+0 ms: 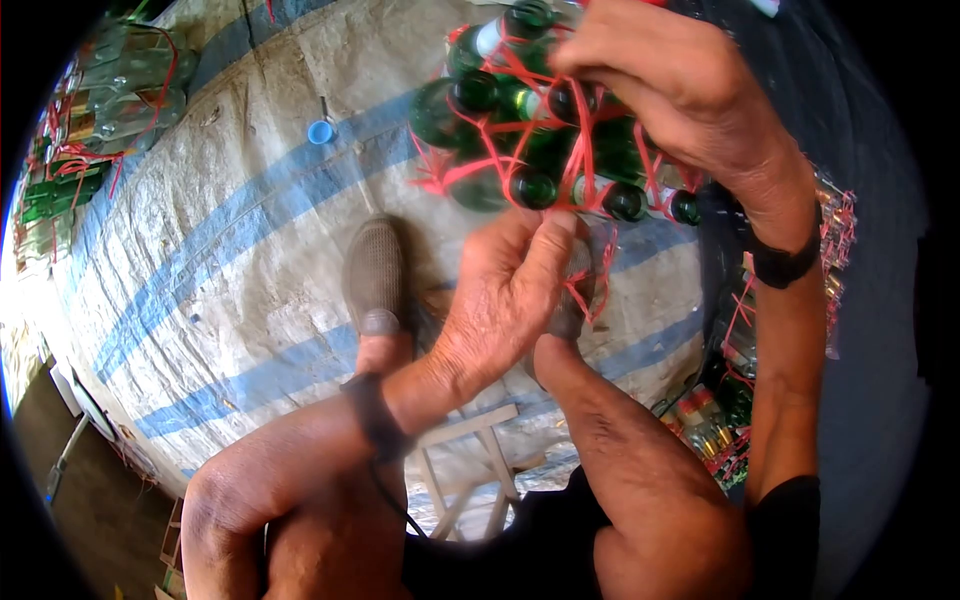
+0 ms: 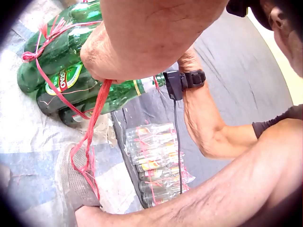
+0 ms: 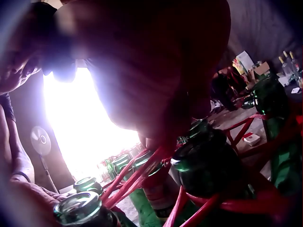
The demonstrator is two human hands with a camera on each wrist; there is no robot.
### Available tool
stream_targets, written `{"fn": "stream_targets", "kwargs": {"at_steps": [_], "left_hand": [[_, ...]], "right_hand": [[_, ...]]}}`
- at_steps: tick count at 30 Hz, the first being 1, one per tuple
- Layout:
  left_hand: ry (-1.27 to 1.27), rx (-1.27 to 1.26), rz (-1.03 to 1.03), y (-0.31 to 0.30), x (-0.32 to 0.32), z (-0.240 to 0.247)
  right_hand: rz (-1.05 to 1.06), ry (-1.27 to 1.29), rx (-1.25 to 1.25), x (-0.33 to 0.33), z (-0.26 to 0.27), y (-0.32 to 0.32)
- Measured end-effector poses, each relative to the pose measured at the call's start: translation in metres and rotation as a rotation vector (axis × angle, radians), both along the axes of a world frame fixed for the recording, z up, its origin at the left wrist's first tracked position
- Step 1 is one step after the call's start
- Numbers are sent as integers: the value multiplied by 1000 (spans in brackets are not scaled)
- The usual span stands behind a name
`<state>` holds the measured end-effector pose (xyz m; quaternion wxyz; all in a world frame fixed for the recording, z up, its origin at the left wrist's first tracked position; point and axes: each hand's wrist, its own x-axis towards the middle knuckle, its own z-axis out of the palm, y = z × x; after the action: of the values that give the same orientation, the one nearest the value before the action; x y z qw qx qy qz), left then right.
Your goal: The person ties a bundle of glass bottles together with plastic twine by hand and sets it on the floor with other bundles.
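You have a white tarpaulin with blue stripes (image 1: 260, 260) underfoot, with a dark sheet (image 1: 870, 260) at 3 o'clock in the head view and bundled clear bottles (image 1: 125, 85) at 10. Your right wrist view shows a standing fan (image 3: 41, 141) between 8 and 9 o'clock, beside a glaring bright opening (image 3: 78, 120).

The bundle of green glass bottles (image 1: 535, 150), criss-crossed with red plastic twine (image 1: 580, 150), lies between 12 and 1 o'clock from your left hand (image 1: 500, 285) and at 8 o'clock from your right hand (image 1: 690, 80). Your left thumb and fingers pinch the twine at the bundle's near edge, a loose tail dangling below; your right fingers, curled above the bottle necks, grip another length of it.
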<state>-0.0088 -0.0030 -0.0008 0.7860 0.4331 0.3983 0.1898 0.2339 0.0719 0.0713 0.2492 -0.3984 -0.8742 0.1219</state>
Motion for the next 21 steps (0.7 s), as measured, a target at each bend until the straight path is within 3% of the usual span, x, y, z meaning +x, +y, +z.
{"fn": "stream_targets", "kwargs": {"at_steps": [6,9,18,21], "left_hand": [[-6,-42,13,0,3,3],[29,-118,-19,1,3,7],[20,-34,9,1,1,6],[47,5,-77,7,-4,8]], "right_hand": [[7,85,-54,-5,-1,7],[-17,134,-200,-5,-2,11],[-49,144,-330,-4,-11,19],[-92,193,-389,-8,-3,18]]}}
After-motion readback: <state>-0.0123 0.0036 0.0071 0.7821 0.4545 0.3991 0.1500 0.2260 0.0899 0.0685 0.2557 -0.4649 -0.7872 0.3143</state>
